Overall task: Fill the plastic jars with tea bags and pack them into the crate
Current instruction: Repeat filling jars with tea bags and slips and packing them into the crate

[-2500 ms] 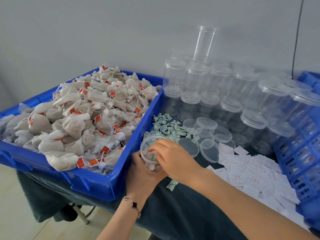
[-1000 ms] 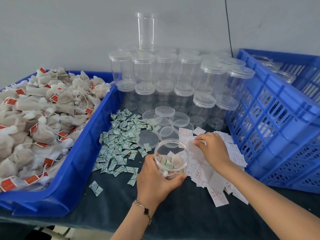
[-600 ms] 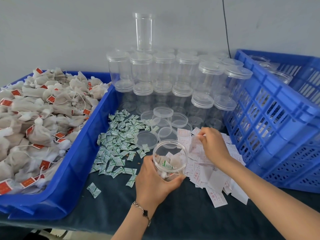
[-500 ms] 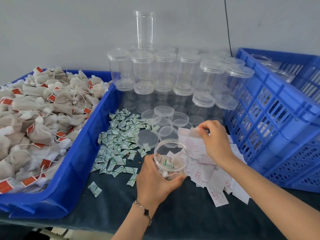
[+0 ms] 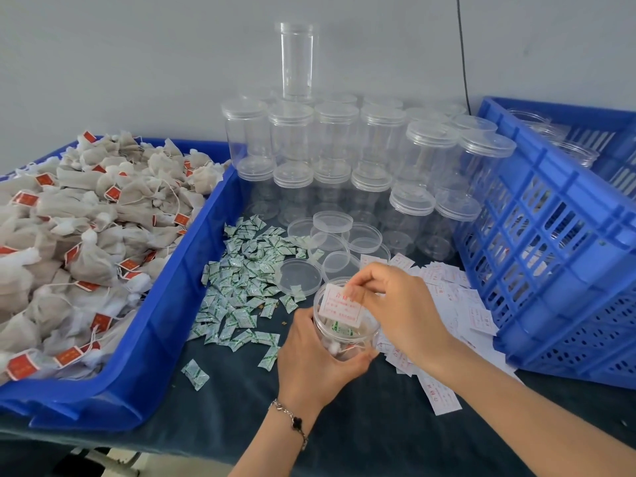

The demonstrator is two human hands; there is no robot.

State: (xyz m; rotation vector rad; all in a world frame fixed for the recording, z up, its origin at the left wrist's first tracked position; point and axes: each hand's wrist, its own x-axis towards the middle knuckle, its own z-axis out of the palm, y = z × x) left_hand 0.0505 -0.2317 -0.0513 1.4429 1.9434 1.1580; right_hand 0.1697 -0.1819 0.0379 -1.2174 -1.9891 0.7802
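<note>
The white printed paper slip (image 5: pixel 340 306), pinched by the right hand (image 5: pixel 395 304), should be released flat inside the clear round plastic jar (image 5: pixel 344 325) gripped by the left hand (image 5: pixel 316 359).

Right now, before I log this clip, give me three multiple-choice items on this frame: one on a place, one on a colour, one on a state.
1. Where does the pile of green-printed sachets lie?
A. in the slatted crate
B. on the dark cloth between the tea-bag tray and the loose lids
C. inside the stacked jars

2. What colour are the tags on the tea bags?
A. red
B. yellow
C. black

3. What state is the jar in the left hand?
A. lidded and empty
B. lying on its side
C. open, with tea bags inside

Answers: 1 B, the sachets are spread on the cloth beside the tray. 2 A, red tags dot the heap. 3 C, no lid is on it, and the right hand pinches a paper slip at its mouth.
</note>
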